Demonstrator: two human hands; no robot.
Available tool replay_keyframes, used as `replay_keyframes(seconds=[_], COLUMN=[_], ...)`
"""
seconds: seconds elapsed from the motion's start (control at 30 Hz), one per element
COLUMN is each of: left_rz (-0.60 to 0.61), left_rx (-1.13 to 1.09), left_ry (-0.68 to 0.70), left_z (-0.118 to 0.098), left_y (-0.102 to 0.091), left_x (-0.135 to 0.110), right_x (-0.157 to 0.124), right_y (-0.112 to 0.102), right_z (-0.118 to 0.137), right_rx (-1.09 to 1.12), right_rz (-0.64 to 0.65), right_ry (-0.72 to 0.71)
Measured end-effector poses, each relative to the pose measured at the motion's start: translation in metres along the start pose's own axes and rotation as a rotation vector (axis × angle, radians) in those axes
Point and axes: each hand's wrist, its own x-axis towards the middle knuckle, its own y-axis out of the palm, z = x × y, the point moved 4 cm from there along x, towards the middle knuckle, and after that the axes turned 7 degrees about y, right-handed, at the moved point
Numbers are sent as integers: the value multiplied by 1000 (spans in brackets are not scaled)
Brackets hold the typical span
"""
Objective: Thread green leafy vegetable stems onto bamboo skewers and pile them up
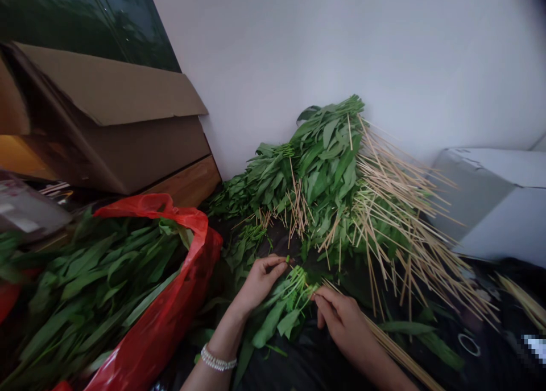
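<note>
My left hand (265, 277) is closed in a pinch, with a short green stem end (288, 259) at its fingertips. Just to the right, my right hand (339, 314) pinches a thin bamboo skewer, mostly hidden by fingers and stems, at the edge of a small bunch of green leaves (284, 308). The pale stems of that bunch gather between both hands, and its leaves hang toward me. Under my right wrist lie more bamboo skewers (390, 345), side by side on black plastic.
Leaf bunches on skewers (328, 146) are piled against the white wall, their sticks (409, 209) jutting right. A red plastic bag (200, 248) full of leaves (102, 277) stands at left, below a cardboard box (140, 146). A white box (495, 197) is at right.
</note>
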Motion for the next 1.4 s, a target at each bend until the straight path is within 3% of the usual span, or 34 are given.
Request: replay_keyframes(seconds=[0.53, 1.03, 1.2, 1.4], left_rz=[24, 51, 115, -47], left_rx=[182, 577, 454, 130], left_ry=[92, 237, 154, -45], left_z=[-13, -18, -15, -1], left_y=[5, 13, 8, -8], left_x=[-1, -8, -5, -3], right_x=[1, 2, 1, 1], right_y=[0, 4, 5, 3], right_z=[-1, -7, -6, -2], right_rx=[-8, -16, -15, -2], right_rz=[-5, -28, -15, -14], right_ry=[-1, 13, 7, -8])
